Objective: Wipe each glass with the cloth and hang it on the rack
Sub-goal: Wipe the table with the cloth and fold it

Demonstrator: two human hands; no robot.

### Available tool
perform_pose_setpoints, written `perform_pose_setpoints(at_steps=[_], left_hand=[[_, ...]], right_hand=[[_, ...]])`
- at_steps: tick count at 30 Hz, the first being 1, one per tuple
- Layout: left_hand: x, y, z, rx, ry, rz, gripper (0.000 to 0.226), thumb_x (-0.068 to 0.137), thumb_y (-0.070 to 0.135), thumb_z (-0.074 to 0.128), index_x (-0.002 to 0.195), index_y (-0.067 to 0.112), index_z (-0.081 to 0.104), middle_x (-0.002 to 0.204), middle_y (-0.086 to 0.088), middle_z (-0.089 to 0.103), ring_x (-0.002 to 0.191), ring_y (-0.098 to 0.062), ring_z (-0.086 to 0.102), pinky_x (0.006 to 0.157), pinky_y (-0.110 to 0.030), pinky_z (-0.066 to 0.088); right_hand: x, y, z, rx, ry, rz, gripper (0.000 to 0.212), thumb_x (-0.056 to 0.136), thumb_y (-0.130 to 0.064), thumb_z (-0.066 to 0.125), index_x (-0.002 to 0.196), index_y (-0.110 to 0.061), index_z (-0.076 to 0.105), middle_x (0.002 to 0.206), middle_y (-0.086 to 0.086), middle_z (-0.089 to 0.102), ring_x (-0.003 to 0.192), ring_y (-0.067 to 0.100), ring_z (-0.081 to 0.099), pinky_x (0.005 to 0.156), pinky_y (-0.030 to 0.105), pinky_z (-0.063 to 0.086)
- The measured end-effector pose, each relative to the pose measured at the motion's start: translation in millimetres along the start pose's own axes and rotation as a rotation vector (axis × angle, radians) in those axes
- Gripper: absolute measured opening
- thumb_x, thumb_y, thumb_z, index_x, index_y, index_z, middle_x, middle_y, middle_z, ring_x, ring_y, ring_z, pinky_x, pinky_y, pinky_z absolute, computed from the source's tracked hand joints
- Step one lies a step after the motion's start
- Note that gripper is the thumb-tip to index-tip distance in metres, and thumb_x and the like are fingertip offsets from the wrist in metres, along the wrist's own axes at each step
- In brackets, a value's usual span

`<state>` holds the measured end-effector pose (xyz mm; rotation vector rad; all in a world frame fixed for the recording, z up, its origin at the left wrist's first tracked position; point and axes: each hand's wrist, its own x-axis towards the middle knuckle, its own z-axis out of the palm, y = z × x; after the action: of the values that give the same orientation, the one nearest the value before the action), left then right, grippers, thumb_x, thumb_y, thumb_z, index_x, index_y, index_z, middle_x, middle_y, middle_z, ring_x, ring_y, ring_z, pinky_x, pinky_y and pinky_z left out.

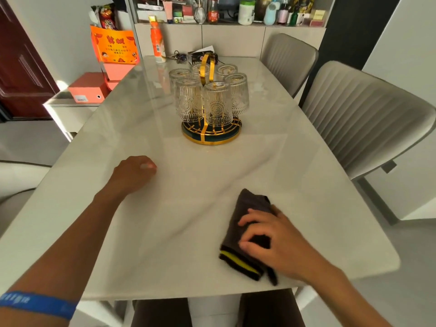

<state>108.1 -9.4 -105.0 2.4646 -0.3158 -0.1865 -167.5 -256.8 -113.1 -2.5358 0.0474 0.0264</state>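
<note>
**Desk:** What is at the centre of the shot?

**Photographer:** Six embossed glasses (218,103) hang upside down on a round gold-wire rack (211,134), which stands on a pale marble-look table (165,220). A gold handle (207,64) rises between the glasses. All six are on the rack, none on the tabletop.

**Desk:** And the cloth?

**Photographer:** A folded dark cloth with a yellow stripe (247,234) lies flat near the table's front edge, at about five o'clock from the rack and well apart from it. The person's right hand (276,239) is on it, fingers curled down and spread, thumb and fingertips pressing into the fabric.

**Desk:** The other hand?

**Photographer:** The left hand (132,173) rests on the table at about seven o'clock from the rack, fingers curled into a loose fist, holding nothing. A blue wristband (37,303) shows on that forearm at the bottom left corner.

**Desk:** Surroundings?

**Photographer:** At eleven o'clock from the rack, at the far end of the table, stands an orange drink bottle (157,44), with a bunch of keys (178,56) just beside it. Two grey ribbed chairs (363,114) stand at the table's right side, from one to three o'clock. Orange boxes (88,87) sit on a low unit at nine o'clock. A shelf crowded with bottles and jars (236,10) runs along the back wall at twelve o'clock.
</note>
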Motion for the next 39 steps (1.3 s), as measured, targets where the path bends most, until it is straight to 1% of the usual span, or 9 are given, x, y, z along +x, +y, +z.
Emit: perform_pose_setpoints(at_steps=[3, 6, 11, 15, 19, 24, 29, 36, 39], left_hand=[[-3.1, 6.9, 9.0, 0.055, 0.018, -0.006, 0.011, 0.092, 0.026, 0.065, 0.101, 0.023, 0.070, 0.105, -0.003, 0.067, 0.098, -0.030, 0.061, 0.083, -0.035, 0.046], [-8.7, 11.9, 16.3, 0.098, 0.088, -0.015, 0.014, 0.092, 0.023, 0.063, 0.104, 0.023, 0.070, 0.108, -0.006, 0.069, 0.098, -0.034, 0.063, 0.081, -0.034, 0.045], [-23.0, 26.1, 28.0, 0.073, 0.164, 0.090, 0.024, 0.096, 0.019, 0.057, 0.118, 0.021, 0.067, 0.106, -0.007, 0.068, 0.104, -0.035, 0.064, 0.085, -0.037, 0.046], [-36.3, 30.5, 33.5, 0.119, 0.062, 0.171, 0.043, 0.102, 0.024, 0.052, 0.145, 0.023, 0.050, 0.147, -0.007, 0.055, 0.132, -0.030, 0.051, 0.108, -0.038, 0.038], [-43.2, 20.4, 24.1, 0.077, 0.088, 0.181, 0.052, 0.104, 0.025, 0.050, 0.154, 0.024, 0.038, 0.160, -0.002, 0.041, 0.146, -0.024, 0.036, 0.118, -0.037, 0.028], [-39.8, 7.7, 6.0, -0.049, 0.205, 0.102, 0.048, 0.101, 0.020, 0.052, 0.149, 0.024, 0.047, 0.154, -0.001, 0.048, 0.142, -0.024, 0.043, 0.116, -0.041, 0.036], [-40.1, -4.8, -10.3, -0.062, 0.293, 0.075, 0.039, 0.099, 0.018, 0.057, 0.138, 0.022, 0.057, 0.143, -0.004, 0.059, 0.131, -0.026, 0.054, 0.107, -0.041, 0.043], [-48.6, 16.2, 9.4, -0.069, 0.231, 0.103, 0.025, 0.097, 0.021, 0.062, 0.121, 0.025, 0.068, 0.122, 0.004, 0.070, 0.106, -0.021, 0.066, 0.095, -0.038, 0.052], [-53.6, 37.3, 23.1, -0.045, 0.178, 0.133, 0.019, 0.097, 0.023, 0.062, 0.112, 0.025, 0.072, 0.109, 0.005, 0.073, 0.099, -0.020, 0.068, 0.089, -0.035, 0.052]], right_hand=[[-10.6, 29.0, -14.1, -0.139, 0.079, 0.036, 0.039, 0.081, -0.068, 0.040, 0.093, -0.042, 0.066, 0.125, -0.028, 0.050, 0.131, -0.013, 0.033, 0.122, 0.049, 0.007], [-19.9, 27.5, -3.0, -0.271, 0.129, 0.041, 0.038, 0.090, -0.063, 0.033, 0.107, -0.041, 0.059, 0.137, -0.018, 0.049, 0.143, 0.005, 0.032, 0.121, 0.053, 0.014], [-9.0, -37.1, 53.6, -0.250, 0.127, -0.177, 0.031, 0.096, -0.055, 0.038, 0.121, -0.043, 0.053, 0.144, -0.016, 0.052, 0.146, 0.013, 0.034, 0.119, 0.044, 0.010], [37.3, -80.1, 81.1, -0.250, -0.020, -0.209, 0.046, 0.104, -0.052, 0.024, 0.148, -0.040, 0.030, 0.165, -0.010, 0.020, 0.155, 0.019, 0.003, 0.118, 0.043, -0.017], [100.3, -81.0, 77.3, -0.324, -0.080, -0.126, 0.051, 0.105, -0.053, 0.017, 0.155, -0.042, 0.016, 0.168, -0.007, 0.004, 0.155, 0.022, -0.008, 0.121, 0.050, -0.012], [188.8, -112.6, 87.8, -0.395, -0.119, -0.129, 0.056, 0.104, -0.049, 0.025, 0.158, -0.035, 0.013, 0.168, -0.005, 0.005, 0.155, 0.028, -0.003, 0.121, 0.058, -0.005], [230.8, -99.9, 72.2, -0.344, -0.117, -0.068, 0.054, 0.103, -0.055, 0.022, 0.155, -0.042, 0.019, 0.168, -0.006, 0.008, 0.155, 0.022, 0.000, 0.122, 0.054, -0.003], [188.1, -2.1, -3.3, -0.364, -0.040, 0.187, 0.052, 0.104, -0.053, 0.023, 0.155, -0.042, 0.021, 0.168, -0.010, 0.011, 0.155, 0.019, 0.003, 0.122, 0.054, -0.002], [147.0, -4.3, -5.6, -0.371, -0.036, 0.207, 0.050, 0.104, -0.051, 0.025, 0.154, -0.045, 0.023, 0.167, -0.011, 0.014, 0.155, 0.018, 0.006, 0.121, 0.060, 0.000]])
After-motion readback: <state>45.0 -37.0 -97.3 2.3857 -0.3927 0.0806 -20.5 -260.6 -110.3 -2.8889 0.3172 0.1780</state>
